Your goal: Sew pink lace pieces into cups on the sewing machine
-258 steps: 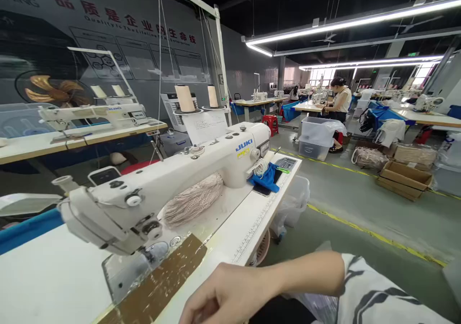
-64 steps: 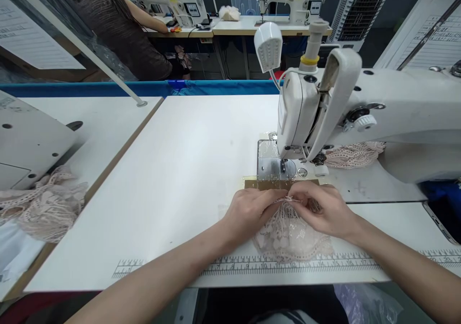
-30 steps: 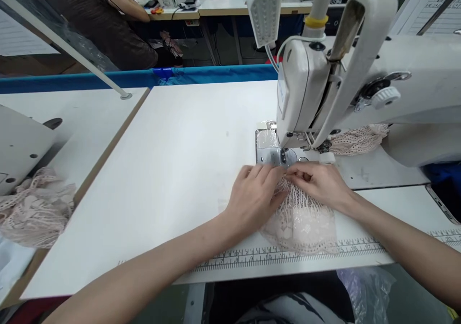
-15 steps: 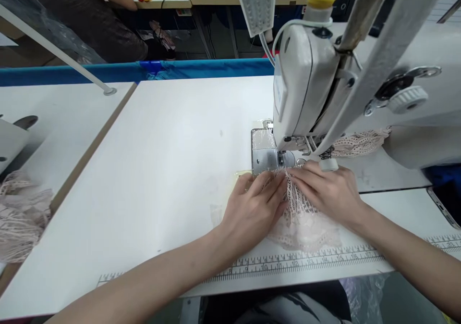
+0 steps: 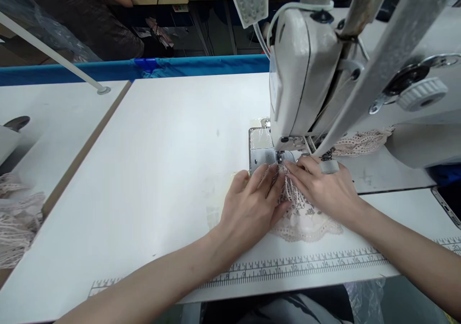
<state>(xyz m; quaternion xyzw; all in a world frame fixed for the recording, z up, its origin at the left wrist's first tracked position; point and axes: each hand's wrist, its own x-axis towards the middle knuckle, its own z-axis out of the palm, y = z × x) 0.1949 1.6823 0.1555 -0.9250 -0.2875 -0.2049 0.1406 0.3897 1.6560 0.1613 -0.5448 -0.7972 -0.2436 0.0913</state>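
On the white surface (image 5: 173, 170), one left hand (image 5: 254, 206) and one right hand (image 5: 326, 189) lay open, fingers outstretched, pressing one lace piece (image 5: 306, 220) at the near side of one sewing machine (image 5: 302, 74), one lace bundle (image 5: 363, 143) lying far right.

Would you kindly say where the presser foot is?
In the head view, right of centre, the presser foot sits under the sewing machine head, by the pale lace.
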